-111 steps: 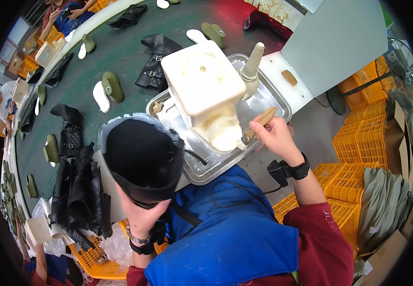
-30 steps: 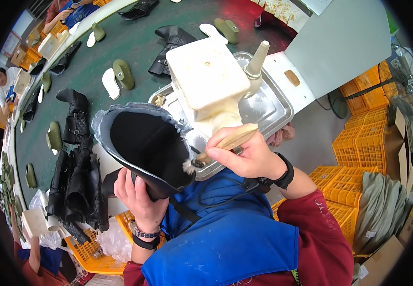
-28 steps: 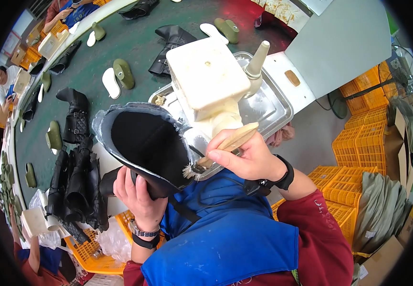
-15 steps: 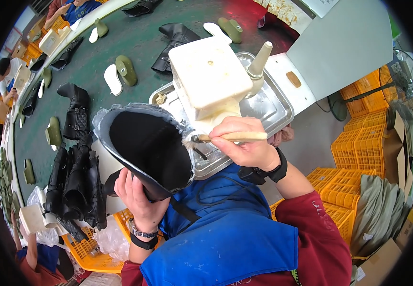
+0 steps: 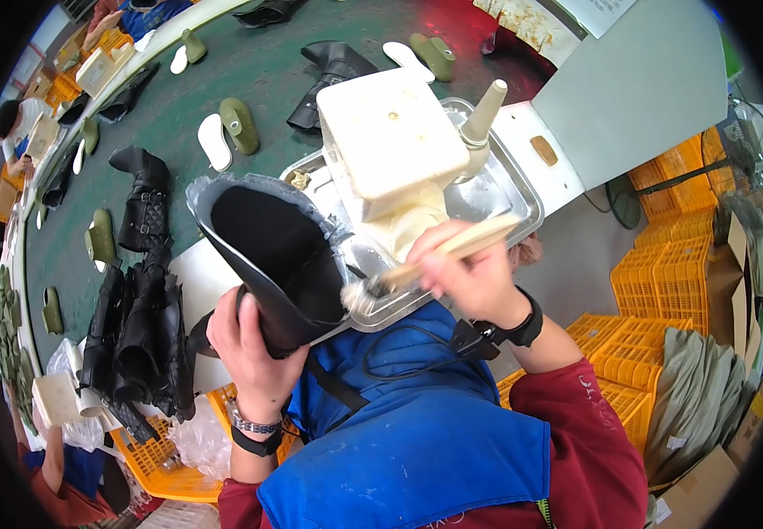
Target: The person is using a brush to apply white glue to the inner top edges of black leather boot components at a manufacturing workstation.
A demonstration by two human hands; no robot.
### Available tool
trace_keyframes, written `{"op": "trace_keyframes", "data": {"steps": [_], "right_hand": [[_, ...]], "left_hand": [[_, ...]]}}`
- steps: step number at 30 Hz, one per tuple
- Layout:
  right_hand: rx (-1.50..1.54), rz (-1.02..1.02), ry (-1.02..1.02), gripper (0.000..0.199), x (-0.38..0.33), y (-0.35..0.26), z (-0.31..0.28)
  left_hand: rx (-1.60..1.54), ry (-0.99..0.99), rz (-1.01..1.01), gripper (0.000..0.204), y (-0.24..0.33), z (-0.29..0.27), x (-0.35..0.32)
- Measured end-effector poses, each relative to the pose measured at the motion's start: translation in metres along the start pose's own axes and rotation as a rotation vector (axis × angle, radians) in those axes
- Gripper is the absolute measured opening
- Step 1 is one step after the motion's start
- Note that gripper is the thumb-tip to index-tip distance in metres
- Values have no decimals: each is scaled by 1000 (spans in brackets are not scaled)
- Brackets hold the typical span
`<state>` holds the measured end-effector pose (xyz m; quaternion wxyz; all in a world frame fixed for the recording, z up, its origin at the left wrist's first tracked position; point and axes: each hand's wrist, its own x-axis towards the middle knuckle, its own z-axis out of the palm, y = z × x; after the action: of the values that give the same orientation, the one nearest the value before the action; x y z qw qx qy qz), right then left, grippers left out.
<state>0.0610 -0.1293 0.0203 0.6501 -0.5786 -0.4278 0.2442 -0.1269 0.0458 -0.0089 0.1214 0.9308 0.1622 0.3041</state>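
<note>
My left hand (image 5: 256, 348) grips the outside of a black boot shaft (image 5: 262, 295) from below. The shaft's wide opening faces up, and a greyish-white coating shows along its rim. In my right hand (image 5: 469, 273) is a brush (image 5: 478, 238) with a pale wooden handle. Its whitish bristles lie at the right edge of the boot opening; whether they touch it, I cannot tell. Just beyond stands a cream plastic container (image 5: 390, 132) with a spout, on a metal tray (image 5: 522, 198). A pale cone-shaped nozzle piece (image 5: 485, 115) rises beside the container.
Black boots (image 5: 143, 198) lie on the green conveyor belt (image 5: 183, 189), among white insoles (image 5: 215, 143) and olive green shoe lasts (image 5: 239, 126). More boots (image 5: 139, 339) are piled at my left. Yellow crates (image 5: 655, 278) stack at the right. Other people work at the far left.
The boot opening has tilted and shifted slightly right, with my left hand turning round it. My right hand has moved right and down, and the brush handle now slants upward. Belt items have drifted slightly.
</note>
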Motion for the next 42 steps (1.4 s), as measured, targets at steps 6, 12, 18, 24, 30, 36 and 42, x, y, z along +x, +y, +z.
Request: {"op": "trace_keyframes", "data": {"steps": [6,12,18,24,30,36,42], "right_hand": [[337,0,476,20,7,0,-40],[366,39,584,24,7,-3,-58],[331,73,575,23,10,-6,-52],[235,48,554,23,11,-17,-59],[194,49,560,23,12,-25,-60],[151,54,500,24,14,-26,-68],[-42,93,221,23,37,-52,-51]], "left_hand": [[-1370,-126,-658,100,-55,-18,-3],[-2256,-142,-663,97,-44,3,-5],[-2094,-449,-676,96,-46,16,-19],[-2142,-471,-732,101,-46,11,-12],[-1855,-618,-561,100,-63,33,-61],[-1798,-663,-627,84,-92,26,-62],[-1931,-791,-525,86,-85,28,-53]]}}
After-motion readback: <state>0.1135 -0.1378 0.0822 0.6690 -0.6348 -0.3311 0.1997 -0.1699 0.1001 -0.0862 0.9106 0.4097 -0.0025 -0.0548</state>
